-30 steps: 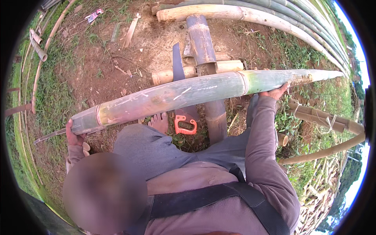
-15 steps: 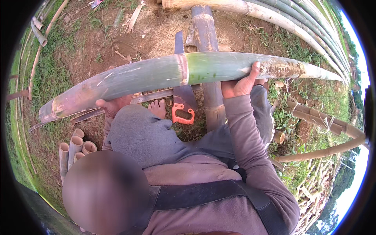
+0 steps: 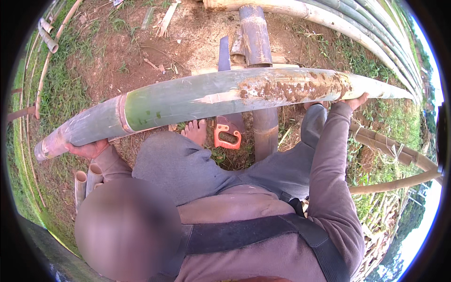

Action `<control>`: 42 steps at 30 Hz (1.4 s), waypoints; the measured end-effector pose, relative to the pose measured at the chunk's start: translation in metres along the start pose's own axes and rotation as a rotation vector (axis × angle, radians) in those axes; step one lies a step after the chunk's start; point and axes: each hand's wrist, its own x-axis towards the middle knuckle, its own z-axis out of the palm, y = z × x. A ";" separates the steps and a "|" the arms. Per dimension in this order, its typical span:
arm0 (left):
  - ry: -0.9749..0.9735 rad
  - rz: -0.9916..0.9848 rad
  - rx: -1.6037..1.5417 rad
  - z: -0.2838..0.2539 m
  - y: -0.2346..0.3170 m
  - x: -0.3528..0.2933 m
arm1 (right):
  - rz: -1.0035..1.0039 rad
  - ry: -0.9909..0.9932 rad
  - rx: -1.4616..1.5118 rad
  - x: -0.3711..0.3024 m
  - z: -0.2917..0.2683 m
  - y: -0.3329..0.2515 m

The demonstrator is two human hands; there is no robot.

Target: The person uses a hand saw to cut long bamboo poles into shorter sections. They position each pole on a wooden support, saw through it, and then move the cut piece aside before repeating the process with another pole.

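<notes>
A long, thick green bamboo pole [image 3: 174,98] lies crosswise in front of me, held up by both hands. A pale node ring circles it left of the middle, and a brown, muddy patch covers its right part. My left hand [image 3: 91,149] supports the pole close to its left end, the fingers partly hidden underneath. Far to the right, my right hand [image 3: 356,101] is closed around the underside. Below the pole, a handsaw [image 3: 228,136] with an orange handle sits between my legs; its blade passes behind the pole and reappears beyond it.
A thick bamboo post [image 3: 265,134] runs under the pole, pointing away from me. Several long bamboo poles [image 3: 329,21] lie at the far right. Short cut tubes [image 3: 81,185] stand by my left arm. At right is a tied bamboo frame [image 3: 383,141].
The bamboo pole has slid to the left, carrying its node ring with it. My right hand now grips farther right along it, and my left hand has moved out toward its left end.
</notes>
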 end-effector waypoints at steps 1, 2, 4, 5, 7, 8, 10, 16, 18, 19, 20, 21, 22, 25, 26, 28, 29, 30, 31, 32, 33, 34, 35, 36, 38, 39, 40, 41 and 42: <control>0.015 0.014 0.019 0.002 -0.002 0.004 | 0.022 -0.006 0.054 0.010 -0.019 -0.004; 0.025 0.049 0.033 0.008 0.002 0.012 | 0.048 -0.020 0.129 0.021 -0.017 0.000; 0.122 0.074 0.083 0.002 0.032 0.046 | 0.058 0.057 0.043 0.001 0.035 0.004; 0.144 0.067 0.142 -0.007 0.054 0.076 | 0.057 0.099 0.009 -0.022 0.076 0.009; 0.139 0.050 0.107 -0.018 0.068 0.089 | 0.105 0.150 0.018 -0.076 0.135 0.027; 0.112 0.069 0.005 -0.018 0.066 0.085 | 0.175 0.178 0.081 -0.106 0.162 0.040; -0.034 -0.016 -0.136 -0.002 0.039 0.046 | 0.325 0.089 0.219 -0.173 0.211 0.058; -0.222 -0.193 -0.233 0.052 -0.065 -0.012 | 0.917 -0.179 0.243 -0.295 0.282 0.104; -0.111 -0.160 -0.225 0.036 -0.058 0.026 | 1.093 -0.471 0.026 -0.292 0.270 0.122; -0.058 -0.182 -0.245 0.021 -0.060 0.054 | 1.157 -0.632 -0.078 -0.288 0.269 0.135; 0.004 -0.203 -0.264 0.013 -0.065 0.074 | 1.046 -0.793 -0.247 -0.283 0.269 0.140; 0.092 -0.263 -0.245 0.014 -0.074 0.085 | 0.931 -0.933 -0.422 -0.277 0.258 0.137; 0.187 -0.322 -0.225 0.014 -0.084 0.094 | 0.812 -1.072 -0.599 -0.271 0.244 0.134; 0.340 -0.387 -0.169 -0.013 -0.127 0.114 | 0.598 -1.050 -0.904 -0.255 0.183 0.127; 0.359 -0.396 -0.153 -0.022 -0.143 0.119 | 0.620 -1.003 -0.989 -0.251 0.159 0.127; 0.369 -0.443 -0.115 0.006 -0.144 0.117 | 0.727 -0.958 -1.128 -0.256 0.117 0.122; 0.387 -0.461 -0.082 0.011 -0.140 0.107 | 0.747 -1.034 -1.225 -0.271 0.098 0.122; 0.347 -0.406 -0.064 0.005 -0.143 0.106 | 0.739 -1.125 -1.316 -0.280 0.086 0.126; 0.298 -0.339 -0.056 0.002 -0.145 0.112 | 0.705 -1.223 -1.399 -0.285 0.078 0.138; 0.268 -0.344 -0.039 0.001 -0.148 0.108 | 0.572 -1.326 -1.463 -0.296 0.067 0.150; 0.242 -0.349 -0.016 -0.002 -0.148 0.100 | 0.437 -1.429 -1.515 -0.312 0.055 0.162; 0.228 -0.364 -0.036 -0.011 -0.146 0.096 | 0.272 -1.533 -1.547 -0.324 0.051 0.173; 0.216 -0.363 -0.054 -0.023 -0.142 0.093 | 0.261 -1.567 -1.608 -0.332 0.053 0.178; 0.204 -0.352 -0.053 -0.029 -0.140 0.087 | 0.241 -1.616 -1.656 -0.341 0.053 0.180; 0.255 -0.383 -0.090 -0.039 -0.136 0.081 | 0.109 -1.699 -1.690 -0.350 0.036 0.195; 0.244 -0.439 -0.107 -0.023 -0.136 0.074 | 0.035 -1.692 -1.707 -0.355 0.014 0.204; 0.177 -0.421 -0.223 -0.028 -0.138 0.076 | -0.047 -1.708 -1.707 -0.359 -0.004 0.213; 0.176 -0.406 -0.227 -0.018 -0.141 0.073 | -0.137 -1.607 -1.527 -0.354 -0.077 0.253; 0.274 -0.355 -0.259 -0.062 -0.143 0.078 | -0.242 -1.684 -1.430 -0.348 -0.056 0.247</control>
